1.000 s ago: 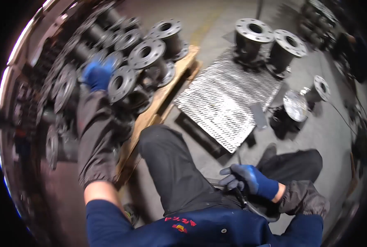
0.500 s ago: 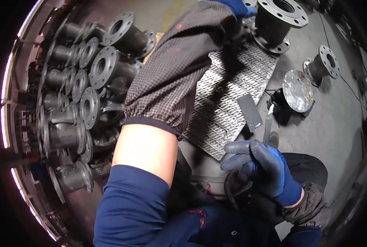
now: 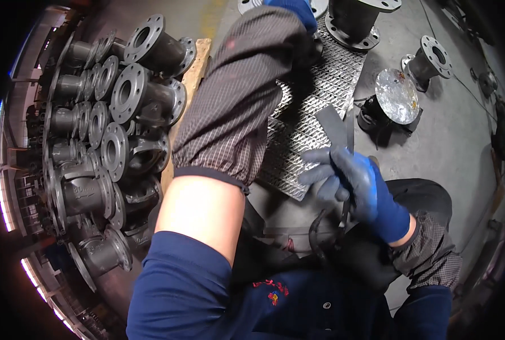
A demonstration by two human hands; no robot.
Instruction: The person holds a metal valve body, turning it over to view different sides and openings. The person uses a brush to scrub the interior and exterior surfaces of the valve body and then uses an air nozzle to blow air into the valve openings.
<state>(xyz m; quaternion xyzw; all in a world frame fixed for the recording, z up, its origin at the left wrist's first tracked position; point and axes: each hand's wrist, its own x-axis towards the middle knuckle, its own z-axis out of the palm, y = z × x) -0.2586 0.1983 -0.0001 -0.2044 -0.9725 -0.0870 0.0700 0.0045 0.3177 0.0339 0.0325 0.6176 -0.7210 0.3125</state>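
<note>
My left hand (image 3: 296,10), in a blue glove, is at the top edge beside a grey flanged part (image 3: 319,7). Its fingers are mostly out of sight, so its grip is unclear. My right hand (image 3: 357,184), gloved in blue with dark grey palm and fingers, is over my lap at the near end of the ridged metal plate (image 3: 320,96). A narrow flat metal strip (image 3: 350,129) runs up from this hand, held on its thumb side, while the other fingers stay loosely bent. Those fingers overlap the near end of a dark flat block (image 3: 330,123) lying on the plate.
Many grey flanged valve bodies (image 3: 125,93) are stacked at left by a wooden pallet edge (image 3: 193,76). A large flanged pipe piece (image 3: 351,22) stands on the plate's far end. At right are a round silver-topped stool (image 3: 397,96) and a smaller flanged fitting (image 3: 428,61). A dark curved handle (image 3: 316,232) is near my lap.
The whole view has shifted, so the scene sits higher and further left. My right hand has moved up toward the flat block, its fingers now covering the block's near end.
</note>
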